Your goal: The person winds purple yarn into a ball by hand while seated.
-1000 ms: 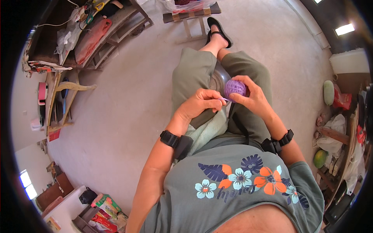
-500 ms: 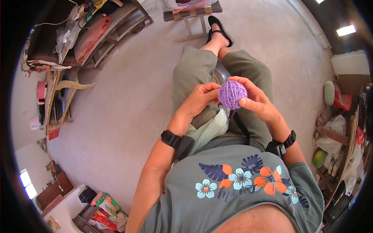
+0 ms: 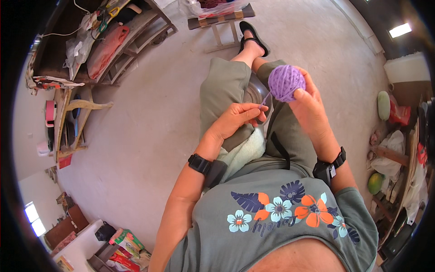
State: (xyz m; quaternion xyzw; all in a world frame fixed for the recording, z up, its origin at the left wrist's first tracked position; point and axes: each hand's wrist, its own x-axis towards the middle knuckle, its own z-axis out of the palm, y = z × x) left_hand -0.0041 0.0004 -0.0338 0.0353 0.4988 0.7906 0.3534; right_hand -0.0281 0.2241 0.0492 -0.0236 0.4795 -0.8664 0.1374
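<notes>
I sit with my legs stretched out over a concrete floor. My right hand [image 3: 310,106] holds a ball of purple yarn [image 3: 286,82] up above my knees. A thin purple strand [image 3: 265,99] runs from the ball down to my left hand [image 3: 238,119], which pinches it between thumb and fingers. Between my thighs rests a shiny metal bowl [image 3: 253,93], partly hidden by my left hand. A pale green cloth [image 3: 244,154] lies in my lap. Both wrists carry black bands.
A small wooden stool [image 3: 222,20] stands beyond my sandalled foot [image 3: 253,34]. Wooden shelving with bags and cloth [image 3: 104,45] fills the upper left. Clutter, a green round object [image 3: 375,182] and bags line the right side. Colourful packets [image 3: 127,254] lie at lower left.
My right hand has lifted the yarn ball up and away from my lap. My left hand has stayed lower, and the strand between them has drawn out longer.
</notes>
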